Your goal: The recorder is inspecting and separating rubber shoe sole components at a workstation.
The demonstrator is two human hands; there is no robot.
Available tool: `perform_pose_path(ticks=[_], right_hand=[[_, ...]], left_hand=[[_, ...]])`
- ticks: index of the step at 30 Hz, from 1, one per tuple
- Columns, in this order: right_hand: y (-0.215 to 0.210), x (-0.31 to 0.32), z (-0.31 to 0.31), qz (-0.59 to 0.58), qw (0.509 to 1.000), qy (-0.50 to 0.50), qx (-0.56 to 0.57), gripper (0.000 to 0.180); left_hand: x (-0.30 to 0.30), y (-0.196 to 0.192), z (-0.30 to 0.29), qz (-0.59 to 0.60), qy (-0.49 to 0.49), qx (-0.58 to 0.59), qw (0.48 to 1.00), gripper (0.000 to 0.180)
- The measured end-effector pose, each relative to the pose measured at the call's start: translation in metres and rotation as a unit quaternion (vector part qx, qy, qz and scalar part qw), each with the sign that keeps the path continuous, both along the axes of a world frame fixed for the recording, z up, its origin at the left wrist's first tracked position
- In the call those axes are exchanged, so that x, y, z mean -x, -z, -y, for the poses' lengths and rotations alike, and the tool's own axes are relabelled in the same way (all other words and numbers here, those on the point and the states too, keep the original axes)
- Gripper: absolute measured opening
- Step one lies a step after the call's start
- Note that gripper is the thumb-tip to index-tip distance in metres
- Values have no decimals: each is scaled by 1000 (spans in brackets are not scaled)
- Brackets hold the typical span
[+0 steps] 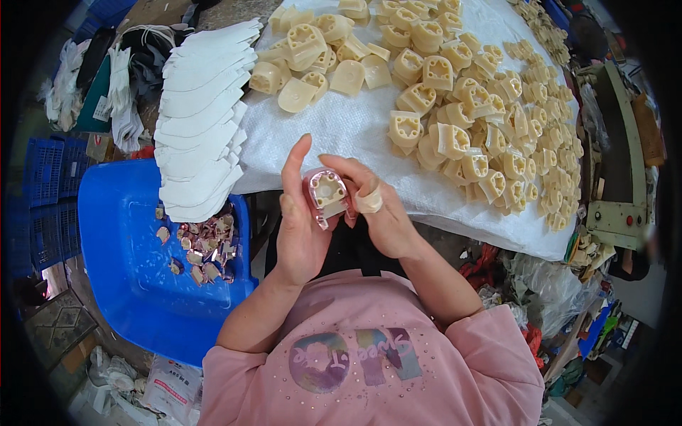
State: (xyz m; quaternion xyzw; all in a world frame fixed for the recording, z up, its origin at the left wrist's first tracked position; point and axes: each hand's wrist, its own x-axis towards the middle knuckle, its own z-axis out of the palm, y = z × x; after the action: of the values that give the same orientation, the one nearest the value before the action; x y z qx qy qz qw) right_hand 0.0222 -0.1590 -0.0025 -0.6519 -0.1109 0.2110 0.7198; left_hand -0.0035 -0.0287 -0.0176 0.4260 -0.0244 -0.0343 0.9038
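Note:
Between my two hands, in front of my chest, is a cream plastic shoe heel (328,190) with its hollow, holed end facing up. A shiny pink covering wraps around its sides, and its loose ends stick out at the lower edge. My left hand (299,231) grips the heel from the left, its index finger stretched upward. From the right, my right hand (380,216) holds the other side with bent fingers, and a beige wrap (369,201) goes round one of them. To the left lies a fanned stack of white curved cover pieces (202,121).
Many bare cream heels (462,106) are heaped on a white woven sheet (334,135) over the table. At left, a blue tub (135,298) contains several pink-covered heels (207,248). A green machine frame (619,163) stands far right, and clear plastic bags (547,284) lie below the table edge.

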Motion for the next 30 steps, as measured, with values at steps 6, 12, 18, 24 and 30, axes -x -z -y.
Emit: perform_pose_path(ticks=[6, 12, 18, 24, 30], right_hand=[[-12, -15, 3, 287, 929, 37, 231, 27], [-13, -13, 3, 226, 961, 55, 147, 23], [2, -20, 11, 16, 999, 27, -33, 22], [9, -35, 23, -4, 991, -84, -105, 18], [-3, -25, 16, 204, 968, 0, 146, 18]], left_hand=[[-3, -5, -13, 138, -34, -365, 920, 95], [-2, -1, -7, 143, -79, -300, 940, 71], [-3, -12, -21, 57, -28, -380, 923, 40], [-4, -23, -21, 149, -32, -486, 860, 43], [-8, -21, -12, 159, -79, -526, 832, 42]])
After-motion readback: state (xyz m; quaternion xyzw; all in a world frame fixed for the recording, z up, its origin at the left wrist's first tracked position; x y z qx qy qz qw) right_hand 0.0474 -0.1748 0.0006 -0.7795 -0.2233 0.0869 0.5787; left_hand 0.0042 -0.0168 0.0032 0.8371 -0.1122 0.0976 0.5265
